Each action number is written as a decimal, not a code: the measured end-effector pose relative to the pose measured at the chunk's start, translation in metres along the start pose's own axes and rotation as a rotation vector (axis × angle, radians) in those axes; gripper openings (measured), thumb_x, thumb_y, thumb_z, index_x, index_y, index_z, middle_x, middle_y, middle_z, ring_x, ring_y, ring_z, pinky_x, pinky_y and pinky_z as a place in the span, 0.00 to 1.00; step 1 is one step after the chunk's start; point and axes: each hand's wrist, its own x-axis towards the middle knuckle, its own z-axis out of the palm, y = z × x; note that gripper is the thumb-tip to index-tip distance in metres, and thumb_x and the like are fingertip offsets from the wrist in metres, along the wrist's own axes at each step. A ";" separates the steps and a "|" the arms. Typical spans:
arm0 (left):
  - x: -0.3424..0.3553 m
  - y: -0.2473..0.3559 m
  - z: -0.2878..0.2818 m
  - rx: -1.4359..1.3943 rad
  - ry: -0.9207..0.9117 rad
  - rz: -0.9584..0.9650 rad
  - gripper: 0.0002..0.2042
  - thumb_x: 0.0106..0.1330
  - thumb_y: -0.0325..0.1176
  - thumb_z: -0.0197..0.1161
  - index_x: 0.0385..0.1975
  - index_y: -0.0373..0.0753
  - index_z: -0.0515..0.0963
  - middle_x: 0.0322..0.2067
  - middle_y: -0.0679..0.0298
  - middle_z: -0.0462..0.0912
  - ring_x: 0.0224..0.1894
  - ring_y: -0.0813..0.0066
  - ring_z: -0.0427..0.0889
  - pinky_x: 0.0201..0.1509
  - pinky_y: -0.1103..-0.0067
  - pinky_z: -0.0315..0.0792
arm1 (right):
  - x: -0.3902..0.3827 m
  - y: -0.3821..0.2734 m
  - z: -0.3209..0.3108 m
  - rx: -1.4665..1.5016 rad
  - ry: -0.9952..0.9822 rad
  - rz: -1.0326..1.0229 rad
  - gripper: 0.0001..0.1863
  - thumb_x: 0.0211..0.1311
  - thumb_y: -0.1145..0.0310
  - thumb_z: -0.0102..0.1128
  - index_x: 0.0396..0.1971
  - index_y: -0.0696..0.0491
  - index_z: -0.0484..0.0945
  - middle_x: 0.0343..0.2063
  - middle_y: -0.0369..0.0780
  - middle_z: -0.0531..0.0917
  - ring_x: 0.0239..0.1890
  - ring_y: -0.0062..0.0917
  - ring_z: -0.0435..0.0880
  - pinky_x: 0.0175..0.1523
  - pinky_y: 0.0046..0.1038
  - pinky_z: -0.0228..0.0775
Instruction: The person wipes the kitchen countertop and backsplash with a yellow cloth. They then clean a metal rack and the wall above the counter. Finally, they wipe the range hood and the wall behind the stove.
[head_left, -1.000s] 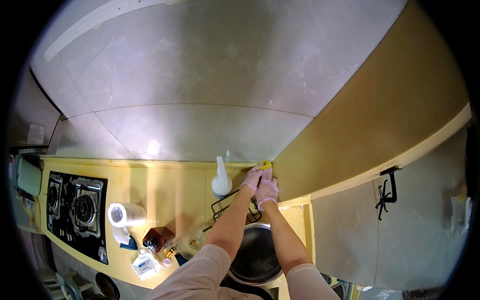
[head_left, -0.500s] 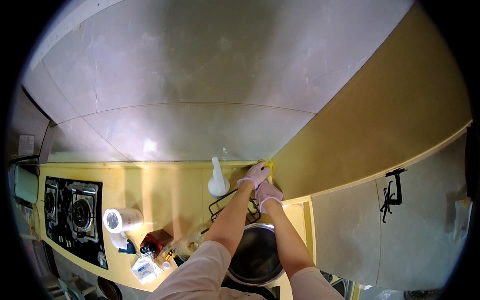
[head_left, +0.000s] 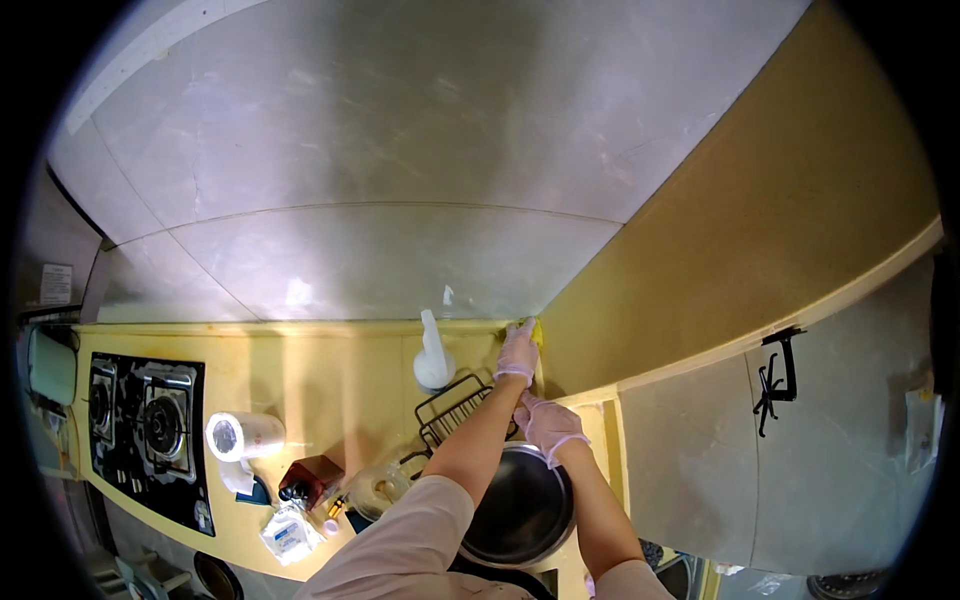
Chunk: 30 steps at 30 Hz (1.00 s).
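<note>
Forward, left hand, right hand nearer

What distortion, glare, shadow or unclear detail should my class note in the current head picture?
Head view: fisheye distortion bows the seam across the grey wall tiles; head view: white glare marks those tiles, with dark shadow bands above; head view: the yellow item at the left hand is partly hidden and unclear.

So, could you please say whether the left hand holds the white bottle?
No, the white bottle stands on the counter, apart from the left hand.
</note>
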 end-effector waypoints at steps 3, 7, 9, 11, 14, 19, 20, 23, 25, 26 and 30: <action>-0.006 0.009 -0.014 0.042 -0.090 0.025 0.22 0.57 0.29 0.53 0.54 0.45 0.68 0.52 0.47 0.67 0.52 0.52 0.70 0.56 0.69 0.66 | -0.005 0.009 0.005 0.027 -0.009 -0.088 0.24 0.59 0.56 0.47 0.56 0.48 0.66 0.38 0.49 0.79 0.42 0.42 0.78 0.47 0.38 0.68; -0.007 0.004 -0.026 0.270 -0.217 0.155 0.23 0.59 0.28 0.50 0.57 0.45 0.64 0.48 0.47 0.69 0.49 0.52 0.72 0.52 0.68 0.69 | -0.011 0.009 0.007 0.020 0.032 -0.092 0.24 0.60 0.55 0.47 0.55 0.48 0.67 0.39 0.49 0.79 0.42 0.42 0.78 0.47 0.37 0.68; -0.007 0.004 -0.028 0.426 -0.209 0.217 0.23 0.59 0.27 0.49 0.58 0.45 0.63 0.44 0.48 0.70 0.46 0.54 0.74 0.48 0.68 0.71 | -0.016 0.005 0.002 0.006 -0.008 -0.054 0.24 0.60 0.55 0.47 0.55 0.48 0.68 0.39 0.49 0.79 0.42 0.42 0.78 0.48 0.36 0.68; -0.009 0.008 -0.031 0.612 -0.190 0.304 0.22 0.61 0.27 0.47 0.57 0.45 0.63 0.40 0.51 0.71 0.42 0.57 0.77 0.42 0.68 0.75 | -0.012 0.015 0.010 -0.004 0.030 -0.060 0.23 0.60 0.55 0.47 0.54 0.48 0.68 0.38 0.49 0.79 0.40 0.42 0.78 0.46 0.36 0.68; -0.003 0.016 -0.034 0.871 -0.107 0.430 0.17 0.59 0.27 0.50 0.49 0.44 0.68 0.36 0.58 0.72 0.35 0.67 0.80 0.29 0.75 0.77 | -0.015 0.015 0.018 0.064 -0.019 -0.048 0.23 0.61 0.54 0.45 0.55 0.46 0.68 0.41 0.46 0.79 0.43 0.40 0.78 0.48 0.35 0.68; -0.003 0.011 -0.029 0.793 -0.070 0.332 0.15 0.60 0.28 0.49 0.48 0.44 0.68 0.38 0.59 0.72 0.34 0.67 0.80 0.30 0.74 0.77 | -0.031 0.005 -0.011 0.036 -0.011 -0.062 0.23 0.62 0.54 0.43 0.55 0.44 0.68 0.41 0.45 0.79 0.42 0.40 0.78 0.48 0.35 0.68; 0.003 -0.004 -0.015 0.770 -0.015 0.356 0.16 0.60 0.28 0.49 0.49 0.44 0.68 0.38 0.59 0.72 0.34 0.67 0.80 0.31 0.74 0.77 | -0.032 0.006 -0.009 0.020 0.005 -0.075 0.23 0.62 0.54 0.43 0.55 0.44 0.68 0.40 0.45 0.79 0.42 0.40 0.78 0.47 0.35 0.68; 0.006 0.005 -0.017 0.805 -0.062 0.431 0.16 0.60 0.27 0.49 0.50 0.42 0.67 0.39 0.60 0.72 0.35 0.67 0.79 0.33 0.74 0.77 | -0.021 0.026 0.004 0.143 -0.062 0.024 0.23 0.62 0.54 0.43 0.55 0.45 0.68 0.39 0.46 0.79 0.40 0.41 0.78 0.46 0.36 0.68; -0.006 0.014 -0.031 0.819 -0.165 0.426 0.16 0.60 0.27 0.48 0.50 0.40 0.67 0.39 0.61 0.72 0.36 0.66 0.80 0.33 0.73 0.77 | -0.023 0.030 0.013 0.171 -0.057 0.025 0.22 0.62 0.55 0.45 0.54 0.46 0.69 0.35 0.47 0.80 0.36 0.40 0.78 0.43 0.35 0.68; -0.012 0.017 -0.035 0.795 -0.210 0.406 0.16 0.60 0.27 0.48 0.49 0.39 0.67 0.38 0.61 0.73 0.36 0.66 0.80 0.31 0.73 0.77 | -0.028 0.027 0.013 0.121 0.001 -0.025 0.21 0.61 0.56 0.46 0.53 0.46 0.70 0.32 0.47 0.80 0.33 0.39 0.78 0.40 0.34 0.68; -0.010 0.000 -0.028 0.924 -0.074 0.628 0.08 0.61 0.29 0.48 0.40 0.40 0.69 0.31 0.59 0.75 0.31 0.65 0.80 0.25 0.73 0.76 | -0.028 0.023 0.018 0.103 0.089 -0.150 0.20 0.61 0.58 0.49 0.52 0.48 0.71 0.27 0.48 0.79 0.26 0.36 0.76 0.35 0.32 0.67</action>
